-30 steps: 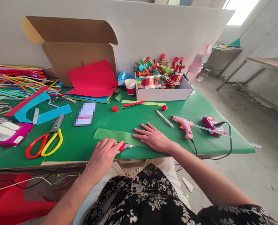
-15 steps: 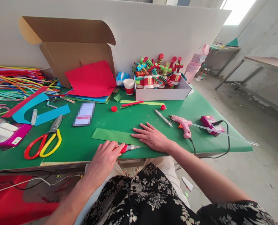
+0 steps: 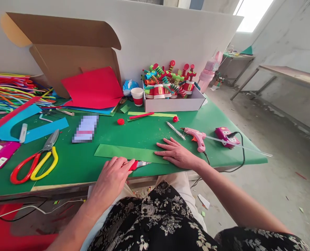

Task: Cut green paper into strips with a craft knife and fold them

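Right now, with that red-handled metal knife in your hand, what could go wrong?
The red-handled metal knife in the left hand points its blade toward the right hand, so a slip might cut the fingers. The flat green paper strip could slide if the right hand, resting on its end, doesn't press enough. The pink plastic glue gun lies nearby; its tip might burn if hot, though I can't tell.

A: "What colours is the desk [image 3: 141, 134] showing?"
B: "It's showing deep green, and the paper strip [image 3: 128, 152] is showing a lighter green."
A: "And the knife [image 3: 134, 165]?"
B: "Its handle is showing bright red."
A: "How are the scissors [image 3: 47, 148] looking?"
B: "One loop is showing red, the other yellow. The glue gun [image 3: 200, 138] is looking pink."
A: "The shirt [image 3: 168, 223]?"
B: "Pale flowers are patterning its black cloth."
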The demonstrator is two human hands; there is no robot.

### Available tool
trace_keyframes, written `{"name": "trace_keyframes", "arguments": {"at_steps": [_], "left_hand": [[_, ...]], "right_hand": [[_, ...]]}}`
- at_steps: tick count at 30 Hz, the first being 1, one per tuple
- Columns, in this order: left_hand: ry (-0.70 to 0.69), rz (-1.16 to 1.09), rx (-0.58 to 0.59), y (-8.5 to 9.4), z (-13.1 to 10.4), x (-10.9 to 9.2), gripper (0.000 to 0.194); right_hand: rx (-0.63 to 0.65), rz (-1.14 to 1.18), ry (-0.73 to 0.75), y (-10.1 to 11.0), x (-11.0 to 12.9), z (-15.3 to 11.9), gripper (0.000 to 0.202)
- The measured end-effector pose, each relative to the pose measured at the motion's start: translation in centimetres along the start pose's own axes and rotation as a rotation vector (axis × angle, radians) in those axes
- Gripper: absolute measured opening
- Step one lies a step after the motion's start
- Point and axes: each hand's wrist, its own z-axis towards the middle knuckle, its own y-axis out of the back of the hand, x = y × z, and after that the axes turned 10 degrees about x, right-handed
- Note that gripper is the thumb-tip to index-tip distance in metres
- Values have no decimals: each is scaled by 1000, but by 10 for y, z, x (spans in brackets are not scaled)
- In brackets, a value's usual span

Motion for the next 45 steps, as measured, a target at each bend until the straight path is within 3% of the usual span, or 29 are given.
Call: {"name": "trace_keyframes", "arguments": {"at_steps": [8, 45], "left_hand": [[-4, -66, 55, -2, 3, -4, 32], [-30, -26, 77, -10, 20, -34, 32]], "right_hand": [[2, -11, 3, 0, 0, 2, 40], [25, -77, -46, -2, 4, 1, 40]]}}
